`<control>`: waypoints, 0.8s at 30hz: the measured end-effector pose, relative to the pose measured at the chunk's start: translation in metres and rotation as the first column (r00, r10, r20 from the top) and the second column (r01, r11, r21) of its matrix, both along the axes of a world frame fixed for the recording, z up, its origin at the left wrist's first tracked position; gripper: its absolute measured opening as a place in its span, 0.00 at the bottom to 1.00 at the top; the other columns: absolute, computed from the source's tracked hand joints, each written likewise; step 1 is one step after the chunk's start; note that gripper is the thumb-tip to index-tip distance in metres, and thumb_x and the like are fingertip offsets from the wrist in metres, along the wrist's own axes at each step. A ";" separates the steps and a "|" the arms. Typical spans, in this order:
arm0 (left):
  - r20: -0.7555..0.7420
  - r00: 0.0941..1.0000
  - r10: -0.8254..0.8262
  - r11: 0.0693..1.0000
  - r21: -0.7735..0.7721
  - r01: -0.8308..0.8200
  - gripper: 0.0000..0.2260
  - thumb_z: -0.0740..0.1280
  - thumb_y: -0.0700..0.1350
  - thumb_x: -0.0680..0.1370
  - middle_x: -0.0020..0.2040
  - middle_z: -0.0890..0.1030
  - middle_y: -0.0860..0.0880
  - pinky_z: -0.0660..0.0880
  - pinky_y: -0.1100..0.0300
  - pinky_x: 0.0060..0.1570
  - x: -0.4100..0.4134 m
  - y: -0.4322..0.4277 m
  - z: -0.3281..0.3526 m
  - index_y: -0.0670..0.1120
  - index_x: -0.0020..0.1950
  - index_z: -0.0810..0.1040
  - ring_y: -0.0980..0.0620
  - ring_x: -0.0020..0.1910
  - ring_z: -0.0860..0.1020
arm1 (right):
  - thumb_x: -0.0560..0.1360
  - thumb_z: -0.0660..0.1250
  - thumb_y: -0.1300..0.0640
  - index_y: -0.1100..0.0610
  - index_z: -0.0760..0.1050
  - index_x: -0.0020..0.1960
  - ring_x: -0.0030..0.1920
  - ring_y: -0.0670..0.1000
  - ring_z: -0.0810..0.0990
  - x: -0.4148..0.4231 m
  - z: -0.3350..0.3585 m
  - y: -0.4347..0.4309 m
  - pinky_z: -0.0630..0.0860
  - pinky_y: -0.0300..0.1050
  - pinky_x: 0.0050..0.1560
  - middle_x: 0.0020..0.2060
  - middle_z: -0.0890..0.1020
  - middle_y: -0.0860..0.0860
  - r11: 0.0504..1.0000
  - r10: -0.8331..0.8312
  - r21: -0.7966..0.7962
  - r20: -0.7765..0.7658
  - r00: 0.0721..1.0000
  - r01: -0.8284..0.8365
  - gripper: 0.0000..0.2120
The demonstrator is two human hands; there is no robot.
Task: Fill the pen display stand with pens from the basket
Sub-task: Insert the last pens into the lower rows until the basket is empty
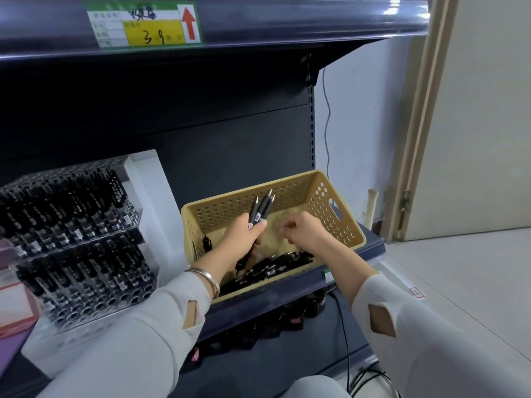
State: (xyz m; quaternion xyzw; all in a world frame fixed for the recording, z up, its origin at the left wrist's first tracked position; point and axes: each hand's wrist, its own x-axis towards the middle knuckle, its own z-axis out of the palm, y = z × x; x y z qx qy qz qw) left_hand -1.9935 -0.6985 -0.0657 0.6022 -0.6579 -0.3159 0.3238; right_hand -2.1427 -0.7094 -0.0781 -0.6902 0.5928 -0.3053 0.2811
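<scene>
Shelf unit: the dark shelving [230, 145] fills the upper and middle left of the frame, and both your arms reach in from the bottom edge.
Pen display stand: the clear tiered stand [71, 239] sits at the left of the frame, just left of the basket. Its two tiers are packed with black pens standing in rows, and several holes along the lower front row show open.
Basket: the tan perforated basket [342, 202] sits on the shelf at the centre of the frame, tilted with its open top facing you.
Loose pens: a heap of black pens [275, 267] lies along the basket's near wall, below your hands. One more pen [207, 242] leans against the basket's left wall.
Your left hand: the left hand [244, 237] is inside the basket, with the fingers wrapped round a small bundle of pens.
Your right hand: the right hand [304, 231] is over the basket just right of the left one, with the fingers curled downward. You cannot tell from the blur whether it pinches anything.
Held pens: the bundle [260, 208] points up and back, with two tips showing above your thumb.
Price tag: a green and yellow tag [143, 24] with a red arrow is on the upper shelf edge, upper left of the frame.
Bracelet: a silver bangle [207, 278] rings your left wrist.
</scene>
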 end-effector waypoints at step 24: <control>-0.370 0.925 0.089 0.891 -0.385 -0.240 0.04 0.57 0.46 0.81 0.35 0.72 0.49 0.72 0.57 0.35 0.042 0.010 0.045 0.47 0.52 0.68 0.54 0.31 0.72 | 0.81 0.56 0.53 0.57 0.74 0.61 0.39 0.49 0.80 0.067 0.061 0.011 0.76 0.43 0.40 0.48 0.80 0.51 0.987 -0.029 -0.142 0.326 0.945 0.079 0.13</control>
